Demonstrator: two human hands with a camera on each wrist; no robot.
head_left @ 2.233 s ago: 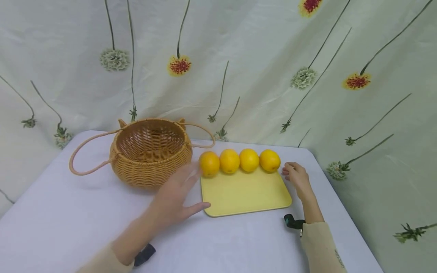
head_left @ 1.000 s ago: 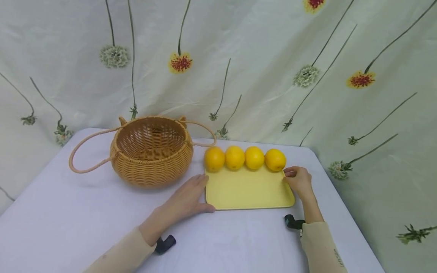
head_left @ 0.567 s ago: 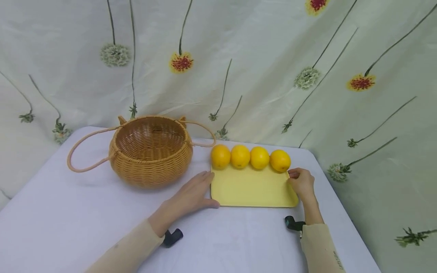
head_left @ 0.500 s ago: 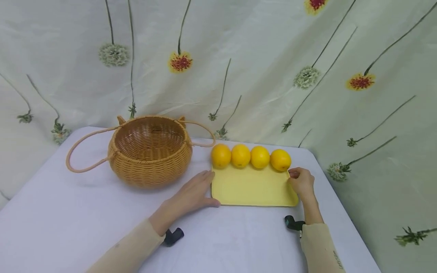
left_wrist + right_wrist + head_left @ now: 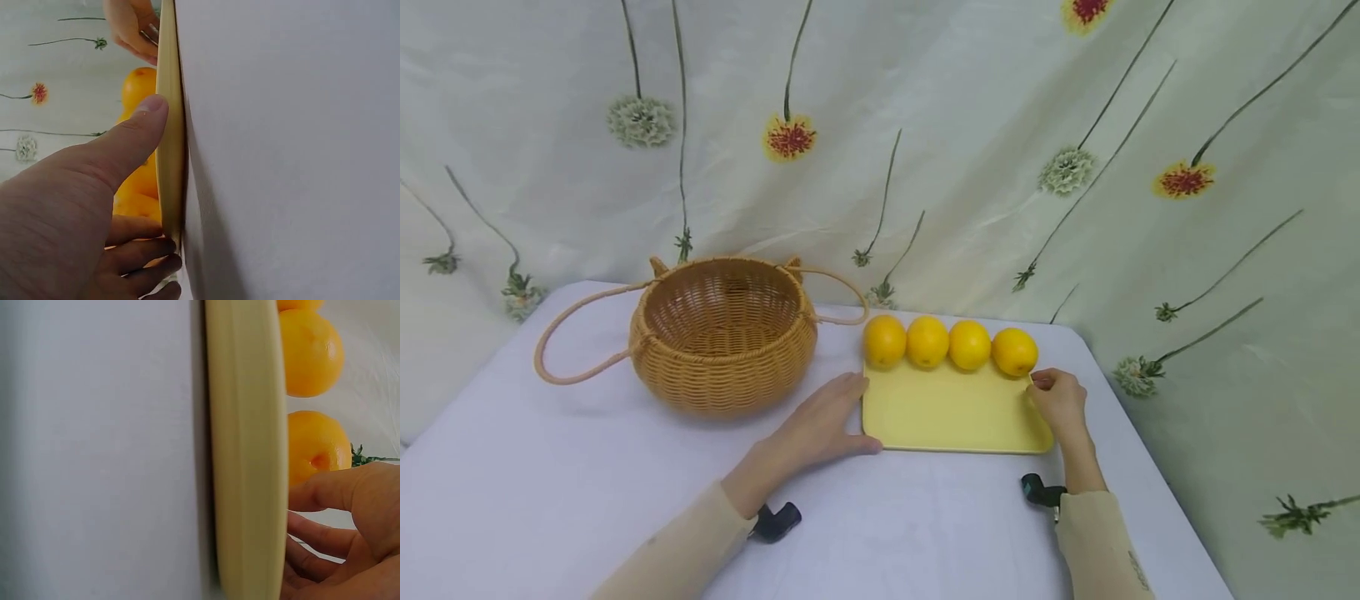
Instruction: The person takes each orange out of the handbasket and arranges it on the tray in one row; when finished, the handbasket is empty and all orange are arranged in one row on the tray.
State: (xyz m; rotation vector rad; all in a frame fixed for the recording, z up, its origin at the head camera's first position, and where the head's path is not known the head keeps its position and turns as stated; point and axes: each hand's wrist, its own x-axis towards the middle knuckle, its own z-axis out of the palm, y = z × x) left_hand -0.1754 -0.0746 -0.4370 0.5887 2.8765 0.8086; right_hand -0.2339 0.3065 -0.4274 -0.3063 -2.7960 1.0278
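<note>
A yellow tray [image 5: 955,417] lies on the white table, with several oranges [image 5: 927,342] in a row along its far edge. At its left end is my left hand [image 5: 816,425], palm down, with fairly straight fingers by the left rim and the thumb [image 5: 147,119] against the front corner. My right hand [image 5: 1060,404] holds the right rim of the tray, its fingers bent and its thumb [image 5: 322,489] at the edge. The fingertips of that hand are partly hidden behind the rim in the right wrist view.
A round wicker basket [image 5: 722,379] stands left of the tray, its two loop handles [image 5: 580,310] folded out to the sides. Behind the table [image 5: 910,533] hangs a flower-printed cloth [image 5: 970,150].
The tray and oranges have shifted right and slightly back, and the tray has straightened. My left hand came down to its left edge, my right hand took its right rim. Lately both are nearly still.
</note>
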